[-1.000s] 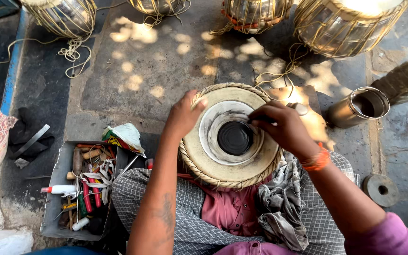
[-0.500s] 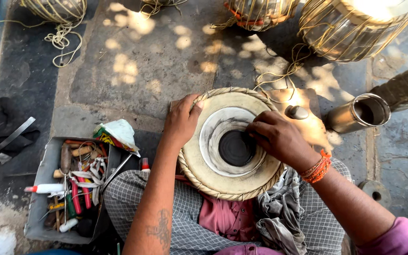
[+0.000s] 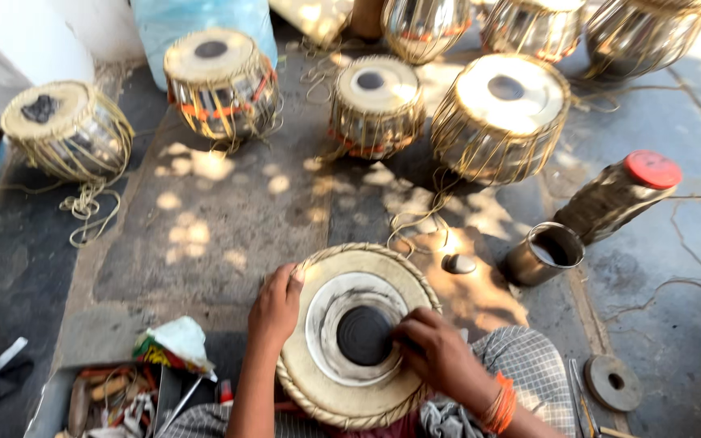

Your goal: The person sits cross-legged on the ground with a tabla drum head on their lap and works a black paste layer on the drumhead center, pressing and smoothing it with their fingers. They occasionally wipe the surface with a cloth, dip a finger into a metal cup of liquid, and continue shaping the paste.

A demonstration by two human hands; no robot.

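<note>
A round drum (image 3: 328, 389) with a pale skin, a braided rim and a black centre patch (image 3: 364, 335) rests on my lap. My left hand (image 3: 276, 307) grips its left rim, thumb on the skin. My right hand (image 3: 434, 350), with an orange band at the wrist, presses its fingertips against the right edge of the black patch. Whether the fingers pinch something small is hidden.
Several laced drums stand on the stone floor ahead, the nearest (image 3: 503, 113) at upper right. A metal cup (image 3: 543, 253), a smooth stone (image 3: 458, 264) and a red-capped bottle (image 3: 617, 197) lie to the right. A tool tray (image 3: 111, 399) and crumpled wrapper (image 3: 174, 343) are lower left.
The view has tilted up, bringing the row of drums into sight. My right hand has slid from the patch's upper right to its right edge. My left hand keeps its grip on the rim.
</note>
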